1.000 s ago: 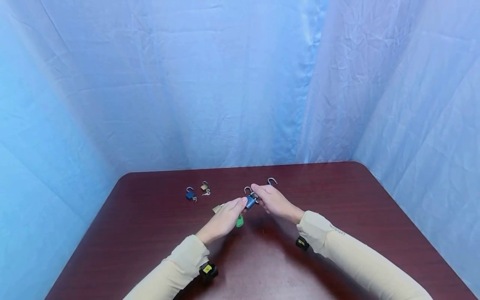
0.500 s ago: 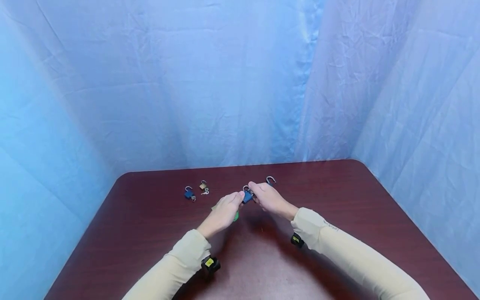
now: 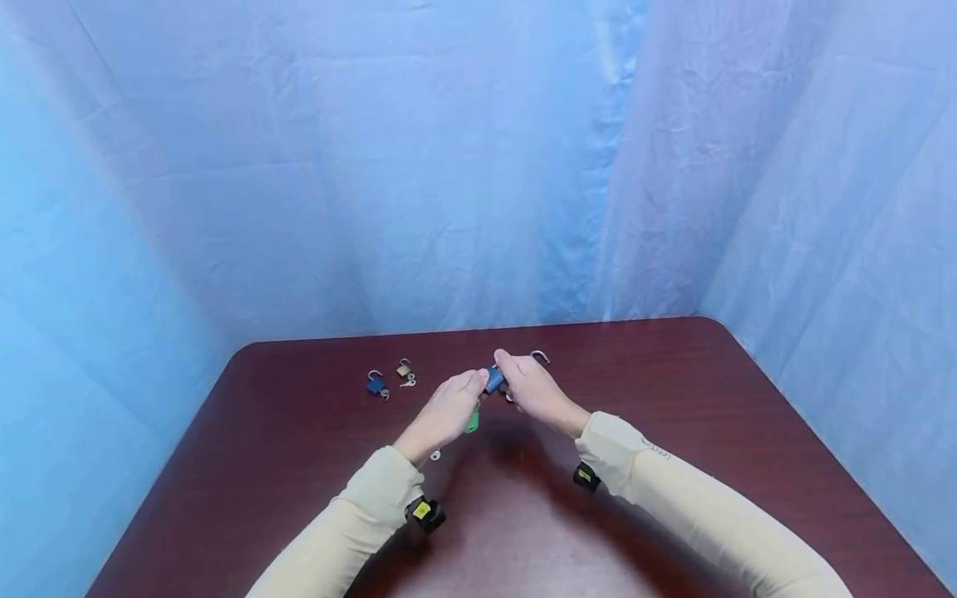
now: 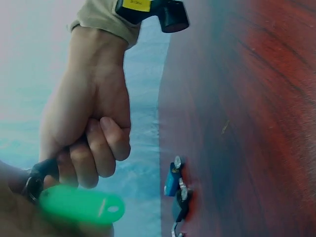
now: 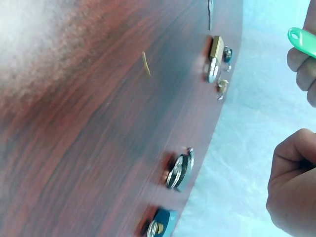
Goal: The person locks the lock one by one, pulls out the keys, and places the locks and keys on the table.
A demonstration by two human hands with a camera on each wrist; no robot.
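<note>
Above the middle of the dark red table (image 3: 673, 465), both hands meet on a small blue padlock (image 3: 493, 379). My right hand (image 3: 532, 390) grips the padlock in a fist (image 4: 89, 133). My left hand (image 3: 447, 413) pinches the key at the padlock's near end; the key itself is hidden by the fingers. The key's green tag (image 3: 472, 421) hangs below my fingers and shows in both wrist views (image 4: 81, 207) (image 5: 303, 39). The padlock's shackle is hidden behind my right fingers.
A second blue padlock (image 3: 374, 384) and a brass padlock (image 3: 404, 370) with keys lie at the back left. A silver shackle (image 3: 540, 357) sticks out behind my right hand. A small ring (image 3: 435, 455) lies by my left wrist. Blue cloth walls surround the table.
Both hands have lifted a little and drawn closer together. The blue padlock has turned, so its shackle no longer shows. The brass padlock seen beside my left hand is now covered by it.
</note>
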